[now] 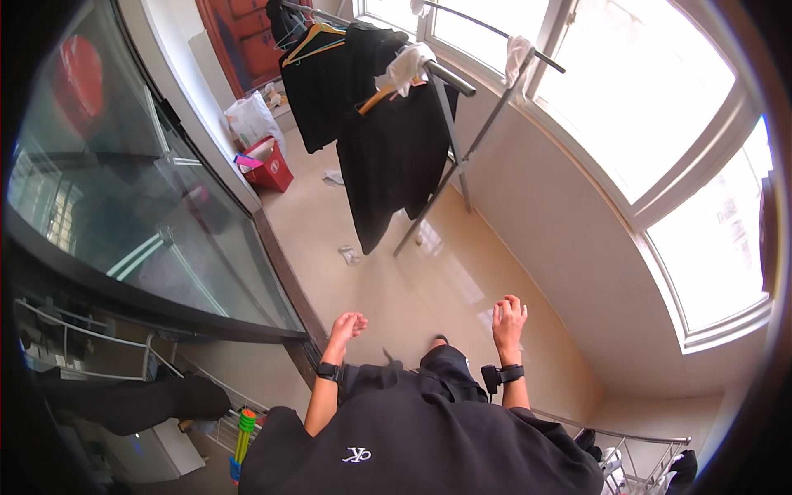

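Observation:
My left hand [346, 327] hovers above the tiled floor with its fingers loosely stretched and nothing in it. Level with it on the other side, my right hand [510, 317] is raised, fingers slightly bent and apart, also without anything in its grasp. A dark band sits on each wrist. Beyond both hands stands a grey metal drying rack [461, 165]. Black clothes [392, 165] hang from it on hangers, one of them an orange-yellow hanger [309, 40]. Small white cloths [410, 68] drape over the bar ends. Neither hand touches the rack or the clothes.
A glass sliding door [165, 206] runs along the left, with a floor track below. Near its far end are a red bin [268, 167] and a white bag [254, 120]. A crumpled white scrap [349, 255] lies on the floor. Windows [635, 99] line the right wall.

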Motion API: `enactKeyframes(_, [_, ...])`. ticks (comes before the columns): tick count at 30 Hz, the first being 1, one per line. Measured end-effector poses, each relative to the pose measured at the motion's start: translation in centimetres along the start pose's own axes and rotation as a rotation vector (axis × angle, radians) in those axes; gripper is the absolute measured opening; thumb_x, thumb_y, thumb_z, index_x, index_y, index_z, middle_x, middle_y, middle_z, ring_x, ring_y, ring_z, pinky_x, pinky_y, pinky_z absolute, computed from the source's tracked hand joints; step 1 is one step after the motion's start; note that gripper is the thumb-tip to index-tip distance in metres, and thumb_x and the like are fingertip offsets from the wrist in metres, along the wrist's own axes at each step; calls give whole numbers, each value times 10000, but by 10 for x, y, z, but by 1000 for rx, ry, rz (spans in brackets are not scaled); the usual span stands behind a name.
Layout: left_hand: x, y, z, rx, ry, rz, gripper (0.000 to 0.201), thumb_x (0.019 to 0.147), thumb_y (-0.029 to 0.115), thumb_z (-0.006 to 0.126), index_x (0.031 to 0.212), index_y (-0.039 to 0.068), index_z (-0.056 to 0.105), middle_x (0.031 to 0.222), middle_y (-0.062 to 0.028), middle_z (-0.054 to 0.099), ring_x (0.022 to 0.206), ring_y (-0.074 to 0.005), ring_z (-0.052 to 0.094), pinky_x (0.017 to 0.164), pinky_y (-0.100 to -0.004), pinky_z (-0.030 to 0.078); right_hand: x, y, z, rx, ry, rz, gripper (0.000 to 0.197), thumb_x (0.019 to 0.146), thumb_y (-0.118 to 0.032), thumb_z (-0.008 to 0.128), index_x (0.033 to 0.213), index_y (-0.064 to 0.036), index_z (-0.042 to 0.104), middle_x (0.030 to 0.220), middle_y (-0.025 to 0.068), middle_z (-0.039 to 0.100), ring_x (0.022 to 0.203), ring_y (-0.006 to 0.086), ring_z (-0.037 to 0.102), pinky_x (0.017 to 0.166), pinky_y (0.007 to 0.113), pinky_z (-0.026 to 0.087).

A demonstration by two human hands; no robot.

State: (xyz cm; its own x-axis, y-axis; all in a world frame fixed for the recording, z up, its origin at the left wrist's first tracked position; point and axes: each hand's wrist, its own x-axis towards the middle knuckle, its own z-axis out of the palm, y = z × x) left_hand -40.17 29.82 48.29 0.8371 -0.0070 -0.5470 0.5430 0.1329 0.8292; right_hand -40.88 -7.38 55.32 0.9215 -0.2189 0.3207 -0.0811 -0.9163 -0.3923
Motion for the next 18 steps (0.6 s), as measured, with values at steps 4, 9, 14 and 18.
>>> enactKeyframes(4, [30, 15, -10, -28, 19, -66, 192, 880, 242, 401, 926, 104, 527, 852, -29, 619, 765, -110, 589, 614, -209, 418, 49, -16, 35, 28, -79, -39, 82, 777, -136, 525, 802, -61, 549, 964, 83, 499, 948, 242, 479, 922, 497, 271])
enactKeyframes(9, [68, 63, -21, -11, 27, 8, 197, 879, 250, 409, 930, 95, 520, 883, -40, 610, 787, -112, 580, 649, -214, 411, 116, -38, 92, 87, -155, -113, 77, 775, -132, 527, 793, -59, 549, 925, 84, 507, 903, 249, 493, 893, 476, 298])
enactKeyframes(14, [114, 138, -45, 3, 134, 29, 193, 881, 240, 406, 923, 92, 522, 875, -42, 607, 792, -118, 577, 665, -224, 410, 211, -85, 151, 204, -200, -195, 65, 771, -123, 529, 795, -65, 545, 899, 77, 518, 877, 249, 504, 875, 488, 316])
enactKeyframes(18, [152, 189, -61, -8, 229, 144, 219, 880, 276, 414, 921, 91, 524, 886, -48, 607, 817, -131, 573, 696, -239, 407, 287, -146, 177, 504, -125, -317, 59, 765, -105, 541, 800, -58, 539, 904, 107, 521, 853, 289, 501, 836, 468, 340])
